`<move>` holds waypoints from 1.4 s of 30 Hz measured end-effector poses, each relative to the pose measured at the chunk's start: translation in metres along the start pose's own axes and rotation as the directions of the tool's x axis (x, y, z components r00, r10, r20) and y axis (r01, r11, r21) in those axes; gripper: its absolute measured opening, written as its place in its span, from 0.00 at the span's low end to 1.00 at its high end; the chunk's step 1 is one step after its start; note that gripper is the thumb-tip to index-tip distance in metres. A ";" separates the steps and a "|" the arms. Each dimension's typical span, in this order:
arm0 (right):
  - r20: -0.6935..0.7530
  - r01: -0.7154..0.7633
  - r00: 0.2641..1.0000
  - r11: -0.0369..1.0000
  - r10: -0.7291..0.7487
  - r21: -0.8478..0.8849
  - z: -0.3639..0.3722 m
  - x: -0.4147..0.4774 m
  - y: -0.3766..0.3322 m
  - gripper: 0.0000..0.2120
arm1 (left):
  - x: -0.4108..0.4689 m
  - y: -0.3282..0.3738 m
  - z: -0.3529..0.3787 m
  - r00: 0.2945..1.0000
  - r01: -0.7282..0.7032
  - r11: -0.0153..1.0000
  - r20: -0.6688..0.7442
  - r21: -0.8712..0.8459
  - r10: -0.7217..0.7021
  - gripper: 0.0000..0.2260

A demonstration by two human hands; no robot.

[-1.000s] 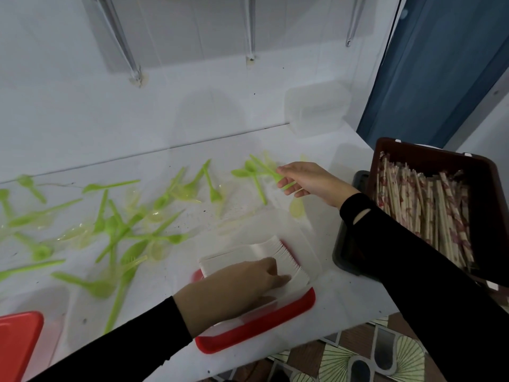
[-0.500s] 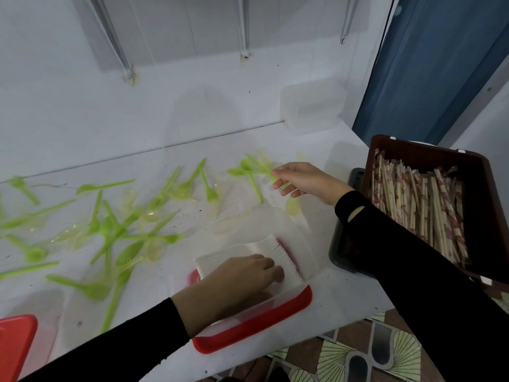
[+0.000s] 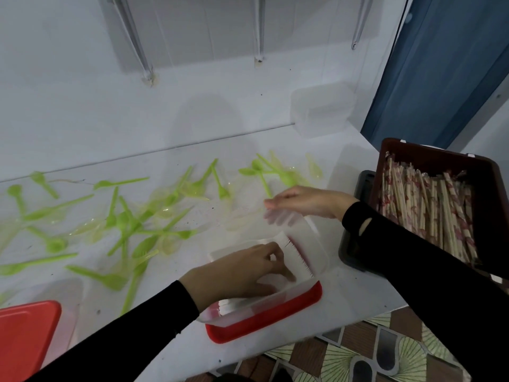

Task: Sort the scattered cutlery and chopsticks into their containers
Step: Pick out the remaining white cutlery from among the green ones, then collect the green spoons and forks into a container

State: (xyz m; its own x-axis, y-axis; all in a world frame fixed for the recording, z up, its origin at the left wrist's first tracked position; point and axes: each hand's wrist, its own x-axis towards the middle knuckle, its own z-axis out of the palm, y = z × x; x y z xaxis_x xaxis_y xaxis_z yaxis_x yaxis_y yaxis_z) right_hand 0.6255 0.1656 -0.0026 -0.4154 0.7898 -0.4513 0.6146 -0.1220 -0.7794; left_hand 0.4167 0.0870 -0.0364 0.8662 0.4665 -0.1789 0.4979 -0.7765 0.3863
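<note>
At the table's [image 3: 349, 296] near edge, a clear tub [image 3: 321, 245] sits on a red lid [image 3: 275, 318], close to the body, I'd guess for easy drops. Inside it, the left hand [image 3: 237, 274] has its fingers curled down onto a white stack [image 3: 286, 241], apparently steadying it against the wall. Just beyond, the right hand [image 3: 308, 201] hovers flat over the tub's far rim, fingers stretched out; I see nothing green in it, though it is blurred. Farther back and off to the left, the green cutlery [image 3: 132, 224] lies scattered, well apart from the left hand, with a few pieces just past the right hand. Chopsticks [image 3: 429, 210] already fill the brown tray [image 3: 440, 153] on the right.
</note>
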 end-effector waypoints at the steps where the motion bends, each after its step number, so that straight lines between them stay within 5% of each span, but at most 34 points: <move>1: 0.014 0.012 1.000 1.000 -0.011 -0.018 0.006 -0.003 -0.004 0.21 | -0.001 -0.002 0.000 1.000 0.001 1.000 0.006 -0.013 -0.001 0.19; 6: -0.057 0.024 0.998 0.996 -0.028 -0.081 0.013 -0.011 -0.014 0.13 | -0.006 0.000 -0.002 1.000 0.020 0.996 0.004 -0.086 -0.020 0.16; 9: -0.062 -0.034 0.998 0.977 0.021 -0.209 0.011 -0.009 -0.026 0.10 | -0.031 0.003 -0.016 0.977 0.008 0.971 -0.204 -0.237 -0.058 0.12; 12: -0.193 0.031 0.979 0.981 -0.069 -0.193 0.025 -0.001 -0.053 0.02 | -0.088 -0.012 -0.031 0.836 0.002 0.980 -0.537 -0.200 -0.111 0.11; 14: -0.292 0.137 0.943 0.986 -0.159 -0.094 0.051 0.009 -0.079 0.02 | -0.138 -0.035 -0.032 0.737 0.118 0.967 -0.632 -0.224 -0.237 0.12; 16: -0.299 0.219 0.927 0.974 -0.225 -0.055 0.081 0.016 -0.105 0.03 | -0.184 -0.056 -0.019 0.675 0.267 0.921 -0.627 -0.284 -0.389 0.13; 21: -0.050 0.325 0.943 0.942 -0.329 -0.082 0.184 0.040 -0.160 0.03 | -0.303 -0.063 0.036 0.569 0.610 0.744 -0.503 -0.273 -0.651 0.20; 26: 0.166 0.188 0.974 0.962 -0.155 -0.200 0.284 0.066 -0.176 0.16 | -0.367 -0.047 0.071 0.520 0.719 0.650 -0.429 -0.248 -0.739 0.43; 32: -0.160 -0.155 0.985 0.766 0.069 -0.624 0.331 0.061 -0.163 0.17 | -0.380 -0.042 0.086 0.482 0.810 0.567 -0.382 -0.148 -0.789 0.42; 36: -0.172 -0.140 0.984 0.839 0.057 -0.526 0.343 0.062 -0.149 0.13 | -0.373 -0.038 0.086 0.491 0.839 0.541 -0.361 -0.049 -0.793 0.50; 39: -0.182 0.043 0.978 0.949 -0.104 -0.313 0.346 0.072 -0.155 0.19 | -0.366 -0.039 0.077 0.455 0.876 0.482 -0.308 -0.016 -0.836 0.42; 42: -0.218 0.127 0.963 0.981 -0.157 -0.145 0.353 0.072 -0.164 0.26 | -0.360 -0.037 0.071 0.451 0.859 0.512 -0.426 -0.032 -0.784 0.36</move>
State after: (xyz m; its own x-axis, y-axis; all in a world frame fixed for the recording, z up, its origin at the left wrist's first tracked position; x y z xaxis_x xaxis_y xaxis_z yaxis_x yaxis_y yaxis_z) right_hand 0.2584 0.0300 -0.0608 -0.3503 0.9111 -0.2171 0.6473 0.0679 -0.7592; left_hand 0.0889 -0.0822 -0.0502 -0.0168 0.9999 0.0022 0.9972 0.0166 0.0725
